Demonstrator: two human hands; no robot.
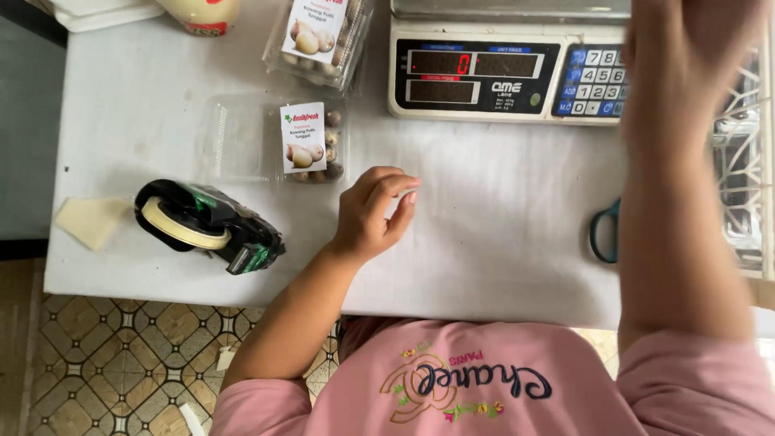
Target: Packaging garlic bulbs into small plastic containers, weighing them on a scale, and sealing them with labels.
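Left hand (373,211) rests on the counter (500,234), fingers curled loosely, grip empty; a clear box (270,139) of bulbs lies just beside it at 10 o'clock; a tape dispenser (206,226) sits at 9 o'clock. Right hand (686,56) is raised and blurred over the scale (500,73) at 1 o'clock; its grip cannot be told.

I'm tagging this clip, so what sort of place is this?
Probably a small produce packing or shop counter: a digital price scale on a white table, clear labelled clamshell packs of small bulbs, and a tape dispenser.
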